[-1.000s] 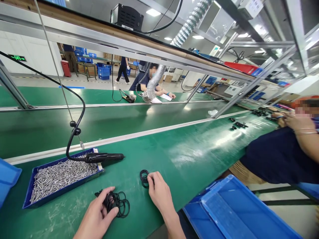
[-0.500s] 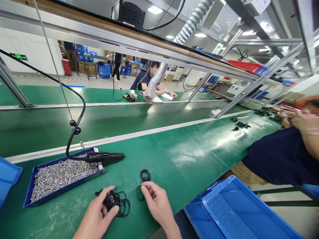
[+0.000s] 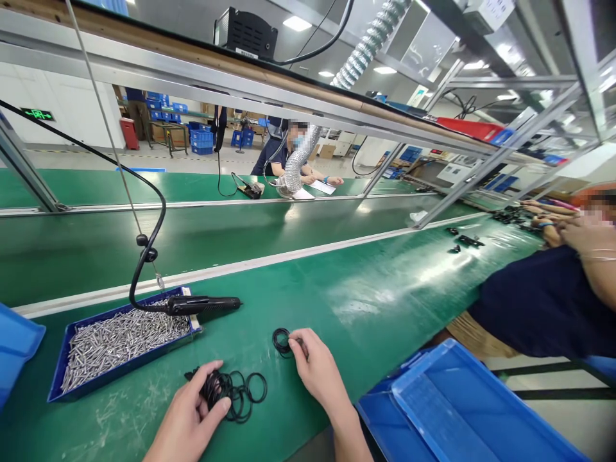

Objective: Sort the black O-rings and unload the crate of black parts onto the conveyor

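Observation:
My left hand rests on the green belt with its fingers curled on a bunch of black rubber rings. One loose ring lies at the right edge of that bunch. My right hand reaches forward, its fingertips pinched at a small stack of black rings farther up the belt.
A blue tray of metal pins stands at the left, with a corded electric screwdriver lying on its rim. Blue crates sit at my lower right. A co-worker's arm and dark sleeve are at the right, beside small black parts.
My right hand went back from the left bunch to the small stack farther up. A ring now lies loose at the right of the bunch. The left hand has stayed put.

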The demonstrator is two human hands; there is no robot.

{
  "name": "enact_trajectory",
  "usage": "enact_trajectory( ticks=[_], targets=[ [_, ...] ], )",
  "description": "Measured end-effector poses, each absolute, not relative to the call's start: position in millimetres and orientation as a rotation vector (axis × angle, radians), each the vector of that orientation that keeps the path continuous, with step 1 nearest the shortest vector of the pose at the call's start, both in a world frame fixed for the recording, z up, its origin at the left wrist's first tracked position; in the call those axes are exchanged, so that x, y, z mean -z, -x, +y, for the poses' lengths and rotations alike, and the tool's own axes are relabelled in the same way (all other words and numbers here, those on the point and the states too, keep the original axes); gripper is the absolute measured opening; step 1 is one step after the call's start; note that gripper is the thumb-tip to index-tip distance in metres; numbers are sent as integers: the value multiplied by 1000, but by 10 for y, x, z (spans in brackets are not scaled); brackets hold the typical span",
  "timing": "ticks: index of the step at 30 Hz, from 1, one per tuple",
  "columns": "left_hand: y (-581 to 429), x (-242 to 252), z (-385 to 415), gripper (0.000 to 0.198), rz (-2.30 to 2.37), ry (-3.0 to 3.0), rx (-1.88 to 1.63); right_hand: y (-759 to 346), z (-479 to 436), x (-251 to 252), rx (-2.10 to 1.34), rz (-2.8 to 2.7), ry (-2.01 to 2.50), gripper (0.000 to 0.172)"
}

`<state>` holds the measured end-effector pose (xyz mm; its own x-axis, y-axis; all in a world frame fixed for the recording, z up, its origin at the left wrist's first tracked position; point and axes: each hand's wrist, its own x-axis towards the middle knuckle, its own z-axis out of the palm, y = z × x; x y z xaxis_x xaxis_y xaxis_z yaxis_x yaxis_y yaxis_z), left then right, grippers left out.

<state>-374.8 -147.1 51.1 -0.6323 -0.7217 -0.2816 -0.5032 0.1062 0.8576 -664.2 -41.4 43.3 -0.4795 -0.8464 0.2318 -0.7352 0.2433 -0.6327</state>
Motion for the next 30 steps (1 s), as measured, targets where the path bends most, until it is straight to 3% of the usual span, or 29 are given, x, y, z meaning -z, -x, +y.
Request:
enact_trajectory(
  ticks=[8,23,30],
  targets=[
    [3765,-579,-1430,80,-2110,-1234,1526,6728,-647,-454,791,2461,1577,19],
    [3762,-524,-1436,78,-2109,-1232,1482,6611,-513,-455,1333,2220,1245,37],
    [3758,-520,-1460,79,-2151,-1220,1498,6325,-442,-529,1110,2122,1426,29]
  ],
)
